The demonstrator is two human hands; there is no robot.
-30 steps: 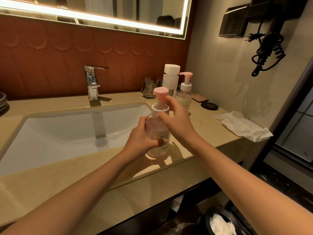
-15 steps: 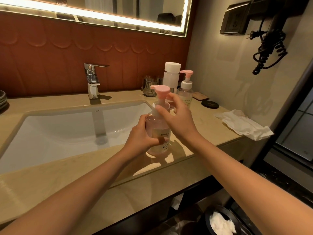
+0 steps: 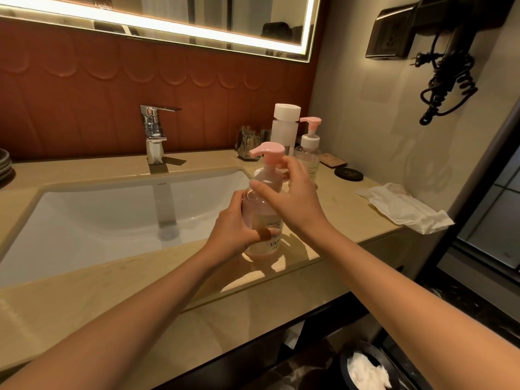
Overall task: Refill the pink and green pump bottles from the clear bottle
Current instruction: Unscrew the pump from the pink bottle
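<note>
Pink pump bottle (image 3: 261, 212) stood upright on the counter (image 3: 337, 209), just right of the sink (image 3: 112, 215). Left hand (image 3: 233, 225): fingers wrapped round the bottle body. Right hand (image 3: 292, 202): thumb and fingers clamped on the pump collar. Clear bottle (image 3: 284, 130) and second pump bottle (image 3: 308, 156) stood side by side further back, capped.

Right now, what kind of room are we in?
Probably a hotel bathroom, at the vanity: a sink set into the counter with a chrome faucet, a backlit mirror above, and a wall-mounted hair dryer with a coiled cord.
</note>
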